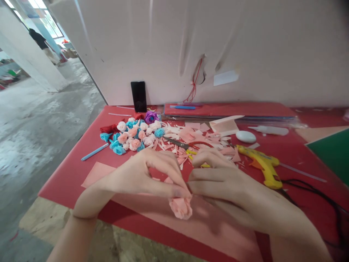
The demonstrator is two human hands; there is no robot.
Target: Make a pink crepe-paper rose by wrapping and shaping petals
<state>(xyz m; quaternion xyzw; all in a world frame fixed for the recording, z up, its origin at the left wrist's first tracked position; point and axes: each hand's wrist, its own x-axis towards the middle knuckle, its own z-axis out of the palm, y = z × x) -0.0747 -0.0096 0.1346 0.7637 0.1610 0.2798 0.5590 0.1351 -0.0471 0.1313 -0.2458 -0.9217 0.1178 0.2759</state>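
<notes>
A pink paper flower [181, 208] hangs below my fingers, its ruffled petals facing me. My left hand [152, 173] pinches it between thumb and fingers. From the right, my right hand [226, 178] meets it with bent fingers; its fingertips touch the left fingers at the flower's base, and what they grip there is hidden. Beneath both hands lies a large sheet of pink paper [218, 236]. Just beyond them, scissors [177, 142] rest among pink paper scraps [188, 134].
Several finished paper flowers [135, 143] are heaped at the left, near a blue pen [95, 151]. A phone [139, 96] leans on the white panel [174, 47]. To the right lie a yellow glue gun [261, 163] with its cord, a white oval object [245, 137] and a bottle [269, 130].
</notes>
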